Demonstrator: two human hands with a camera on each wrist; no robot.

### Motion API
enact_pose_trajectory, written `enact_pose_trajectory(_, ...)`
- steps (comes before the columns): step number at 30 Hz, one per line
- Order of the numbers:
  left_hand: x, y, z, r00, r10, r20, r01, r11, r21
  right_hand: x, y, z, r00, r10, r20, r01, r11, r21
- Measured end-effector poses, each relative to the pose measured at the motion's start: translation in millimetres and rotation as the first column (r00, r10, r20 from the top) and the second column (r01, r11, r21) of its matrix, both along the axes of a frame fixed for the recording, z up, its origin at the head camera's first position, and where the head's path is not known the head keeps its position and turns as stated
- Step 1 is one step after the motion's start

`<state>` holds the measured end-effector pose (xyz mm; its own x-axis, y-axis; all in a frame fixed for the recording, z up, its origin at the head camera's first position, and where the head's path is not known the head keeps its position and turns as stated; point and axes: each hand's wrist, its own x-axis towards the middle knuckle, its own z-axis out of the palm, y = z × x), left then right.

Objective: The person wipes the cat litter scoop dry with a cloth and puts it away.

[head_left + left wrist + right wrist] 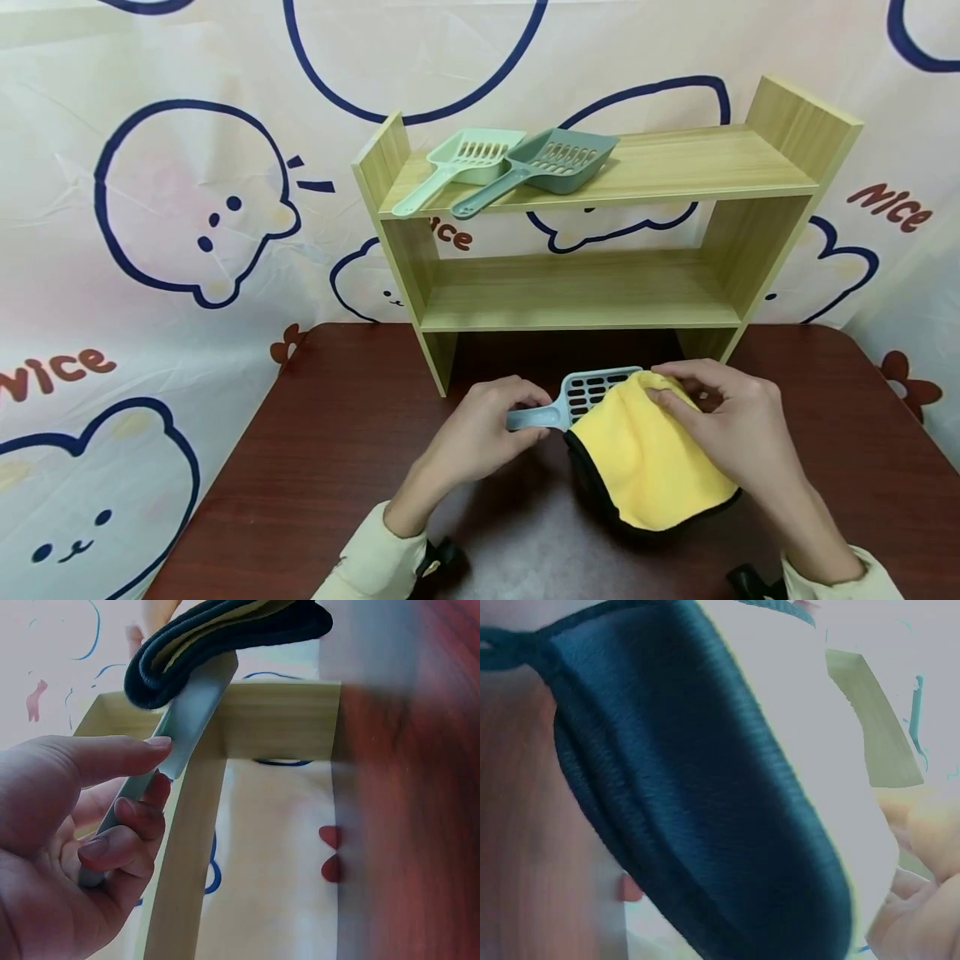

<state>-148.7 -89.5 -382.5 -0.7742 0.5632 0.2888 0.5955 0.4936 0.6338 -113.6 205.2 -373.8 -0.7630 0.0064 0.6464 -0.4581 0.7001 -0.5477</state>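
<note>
A light blue litter scoop (585,393) with a slotted bed is held above the table. My left hand (480,429) grips its handle, thumb on one side and curled fingers on the other, as the left wrist view shows. A yellow cloth (645,458) with a black border drapes over the right part of the scoop and hides it. My right hand (738,425) pinches the cloth at the scoop's far right edge between thumb and fingers. In the right wrist view the cloth's dark underside (675,772) hangs down, hiding most of the scoop.
Behind the hands stands a two-tier wooden shelf (581,292) on the dark red-brown table (300,483). On its top board lie a pale green litter scoop (468,157) and a grey-green litter scoop (558,162), side by side. A printed curtain (187,358) hangs behind.
</note>
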Motion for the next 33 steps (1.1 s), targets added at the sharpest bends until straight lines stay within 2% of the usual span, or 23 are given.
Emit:
enact_pose_trajectory(11, -6.9, -19.4, 8.0, 0.999, 0.031, -0.008, -0.031, 0.998, 0.046, 1.9, 22, 11.2, 0.996, -0.077, 0.038, 0.077, 0.997, 0.0)
enact_pose_trajectory(24, -12.5, -40.0, 18.7, 0.993, 0.117, 0.003, -0.117, 0.992, 0.055, 2.6, 40, 16.5, 0.988, -0.121, 0.091, 0.123, 0.992, -0.019)
enact_pose_trajectory(33, -14.2, -45.4, 21.4, 0.992, 0.126, 0.004, -0.126, 0.988, 0.086, 1.9, 46, 18.2, 0.982, -0.144, 0.123, 0.151, 0.987, -0.048)
